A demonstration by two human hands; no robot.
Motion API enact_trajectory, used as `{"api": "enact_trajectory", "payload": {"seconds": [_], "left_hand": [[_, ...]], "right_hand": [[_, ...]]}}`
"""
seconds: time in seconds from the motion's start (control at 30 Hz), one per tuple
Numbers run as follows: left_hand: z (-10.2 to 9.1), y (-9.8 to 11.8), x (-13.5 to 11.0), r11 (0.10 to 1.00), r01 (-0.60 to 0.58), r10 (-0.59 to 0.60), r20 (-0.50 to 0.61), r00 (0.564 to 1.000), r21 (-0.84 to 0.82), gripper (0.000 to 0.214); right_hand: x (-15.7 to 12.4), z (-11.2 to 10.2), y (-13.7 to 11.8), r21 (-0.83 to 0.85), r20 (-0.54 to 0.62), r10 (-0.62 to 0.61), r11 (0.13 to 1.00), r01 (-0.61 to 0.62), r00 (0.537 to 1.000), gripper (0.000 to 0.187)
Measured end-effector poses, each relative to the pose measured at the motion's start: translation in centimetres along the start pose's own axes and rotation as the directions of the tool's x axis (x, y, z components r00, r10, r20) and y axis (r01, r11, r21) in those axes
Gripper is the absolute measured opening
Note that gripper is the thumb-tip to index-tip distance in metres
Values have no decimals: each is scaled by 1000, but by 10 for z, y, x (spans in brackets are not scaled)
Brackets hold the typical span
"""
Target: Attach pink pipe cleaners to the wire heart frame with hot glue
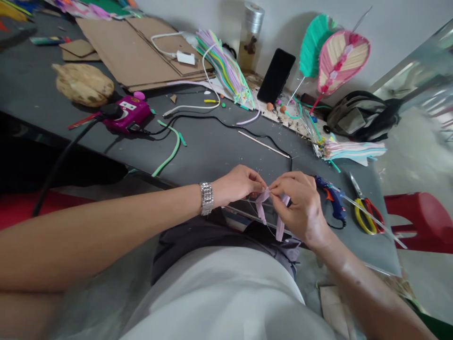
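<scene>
The person's pale shirt (219, 297) fills the bottom of the view, with the grey work table (201, 158) just beyond it, and the forearms reach forward so the work sits close to the body. At far left, a tan fibrous lump (83, 84) lies below flattened cardboard sheets (138, 52), while a magenta corded tool (127, 113) sits with its black cable trailing across the table. A green strip (170, 151) lies loose nearby. The left hand (238, 185), wearing a silver wristwatch (206, 198), is nearly closed, its fingertips pinching the top of the pale lilac strips (269, 210). The right hand (299, 205) closes on them from the other side, and the two pinches seem placed to keep the strips from slipping while their ends hang free. Further back, a sheaf of coloured straws (226, 66) stands against the wall beside a black phone (276, 75). To the right, a blue glue gun (332, 200) and yellow-and-red-handled scissors (366, 216) lie just beyond the right hand, within easy reach, and a red plastic stool (421, 219) stands off the table's edge
</scene>
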State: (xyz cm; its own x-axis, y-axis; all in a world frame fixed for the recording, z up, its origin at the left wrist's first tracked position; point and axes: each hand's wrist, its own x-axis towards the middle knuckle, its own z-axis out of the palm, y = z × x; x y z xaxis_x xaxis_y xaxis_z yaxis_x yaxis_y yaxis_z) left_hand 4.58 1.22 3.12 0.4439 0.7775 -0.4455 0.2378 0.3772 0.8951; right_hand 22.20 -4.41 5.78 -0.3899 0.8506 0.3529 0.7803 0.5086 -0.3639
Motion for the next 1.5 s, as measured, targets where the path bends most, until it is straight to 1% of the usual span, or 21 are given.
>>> {"api": "enact_trajectory", "payload": {"seconds": [0.2, 0.4, 0.6, 0.7, 0.77, 0.83, 0.9, 0.97, 1.0, 1.03, 1.07, 1.1, 1.13, 1.17, 1.2, 1.23, 1.27, 1.3, 1.33, 1.4, 1.5], "left_hand": [[3, -9, 2, 1000, -18, 18, -7, 1000, 16, 10], [5, -7, -2, 1000, -20, 21, -39, 999, 19, 11], [7, -3, -7, 999, -36, 35, -45, 998, -27, 9], [7, -4, -6, 998, -42, 41, -16, 999, -54, 8], [7, -5, -4, 996, -45, 46, 10, 999, -71, 7], [6, -6, -3, 995, -52, 53, 13, 999, -90, 7], [4, -8, -2, 991, -65, 62, -27, 998, -117, 6], [3, -9, -3, 982, -85, 69, -101, 993, -167, 5], [2, -9, -4, 974, -99, 70, -144, 987, -205, 5], [2, -10, -6, 960, -118, 72, -183, 980, -255, 5], [3, -10, -9, 939, -142, 77, -213, 974, -313, 6], [4, -10, -11, 910, -171, 83, -239, 968, -378, 9], [7, -11, -15, 871, -204, 93, -258, 962, -446, 12], [11, -11, -18, 826, -238, 105, -274, 956, -511, 15], [15, -11, -21, 780, -268, 116, -289, 950, -566, 18], [20, -12, -24, 738, -295, 128, -303, 944, -607, 21], [25, -13, -27, 707, -318, 138, -318, 938, -631, 23], [30, -14, -29, 692, -334, 145, -330, 933, -640, 24], [34, -15, -31, 691, -343, 149, -339, 929, -637, 25], [39, -18, -33, 715, -350, 156, -349, 924, -605, 25], [38, -22, -34, 777, -356, 185, -353, 917, -518, 23]], "right_hand": [[-19, 13, -7, -159, -74, -70, 986, 58, 995, 21], [-29, 25, -8, -249, -105, -148, 961, 118, 983, 17], [-36, 32, -6, -270, -110, -180, 952, 145, 977, 17], [-34, 30, -6, -259, -125, -186, 954, 149, 975, 16], [-33, 28, -7, -250, -162, -190, 957, 146, 968, 14], [-36, 26, -10, -252, -231, -194, 958, 134, 953, 14], [-47, 26, -14, -210, -313, -204, 967, 142, 927, 23], [-64, 30, -20, -66, -343, -190, 982, 178, 920, 27], [-72, 34, -23, 45, -320, -157, 983, 181, 934, 22], [-79, 39, -26, 166, -264, -72, 979, 119, 962, 13], [-84, 45, -29, 294, -186, 56, 956, 1, 981, 6], [-86, 52, -31, 422, -100, 214, 893, -153, 972, 9], [-85, 59, -33, 546, -7, 364, 782, -301, 932, 16], [-82, 65, -35, 654, 83, 479, 636, -410, 874, 23], [-78, 70, -36, 741, 160, 551, 481, -468, 819, 31], [-72, 74, -37, 804, 220, 581, 347, -483, 784, 39], [-66, 75, -38, 846, 260, 586, 246, -474, 768, 45], [-60, 76, -39, 870, 282, 581, 180, -458, 764, 47], [-56, 76, -39, 887, 288, 577, 140, -440, 764, 47], [-51, 74, -40, 908, 277, 582, 101, -406, 765, 44], [-53, 71, -36, 912, 266, 594, 101, -398, 760, 41]]}}
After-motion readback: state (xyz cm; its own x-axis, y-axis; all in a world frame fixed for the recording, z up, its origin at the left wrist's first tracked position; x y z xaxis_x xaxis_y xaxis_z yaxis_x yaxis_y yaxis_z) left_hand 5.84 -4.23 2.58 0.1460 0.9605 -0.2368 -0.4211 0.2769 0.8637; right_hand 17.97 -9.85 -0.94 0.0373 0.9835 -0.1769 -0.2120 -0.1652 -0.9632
